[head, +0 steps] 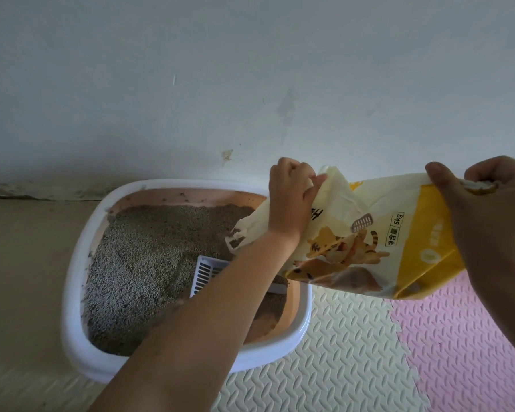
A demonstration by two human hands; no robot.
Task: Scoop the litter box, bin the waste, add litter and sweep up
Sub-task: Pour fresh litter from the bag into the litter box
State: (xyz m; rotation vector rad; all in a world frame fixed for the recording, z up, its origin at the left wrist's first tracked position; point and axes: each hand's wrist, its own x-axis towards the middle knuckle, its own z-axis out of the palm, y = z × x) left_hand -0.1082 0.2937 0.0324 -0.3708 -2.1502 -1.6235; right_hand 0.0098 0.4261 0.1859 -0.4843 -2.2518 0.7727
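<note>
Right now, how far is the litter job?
Both hands tip the litter bag over the litter box, so adding litter is in hand. The scoop lies in the litter, suggesting scooping is done. Sweeping is left; no broom shows.

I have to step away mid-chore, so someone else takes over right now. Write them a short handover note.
Left hand: gripping the litter bag near its open end.
Right hand: gripping the bag's bottom end, raised.
Bag is tipped, mouth over the litter box, which sits against the wall.
Scoop lies in the litter inside the box.
Scooping and binning: cannot be told from here.
Left: finish pouring, take the scoop out, sweep up.
</note>
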